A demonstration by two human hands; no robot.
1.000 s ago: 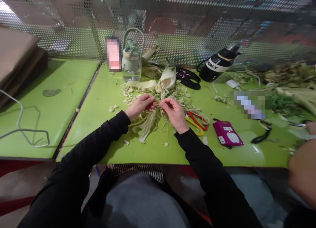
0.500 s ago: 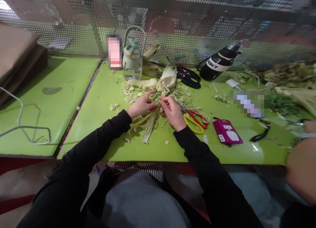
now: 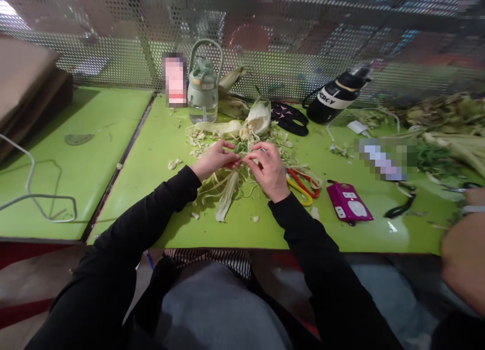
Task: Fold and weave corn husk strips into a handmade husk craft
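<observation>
Over a heap of pale shredded corn husk, my left hand (image 3: 216, 159) and my right hand (image 3: 270, 172) meet almost fingertip to fingertip. Both are pinched; whatever lies between the fingertips is too small to make out. Long husk strips (image 3: 227, 201) hang below my left hand towards the table's front. Just beyond the fingers lies a larger piece of pale husk (image 3: 259, 118). Beside my right hand are scissors with red and yellow handles (image 3: 303, 186), their blades hidden behind the hand and scraps.
Behind the heap stand a green water bottle (image 3: 203, 90) and a black bottle (image 3: 335, 96), leaning. A black pad (image 3: 290, 118) lies between them. To the right are a purple power socket (image 3: 349, 202) and another person's arm (image 3: 464, 254). A perforated metal screen (image 3: 265, 47) borders the green table (image 3: 132, 188).
My right hand has risen slightly and turned, its fingers now more arched, and has shifted a little right over the scissors. My left hand has moved slightly left, its index finger curling in.
</observation>
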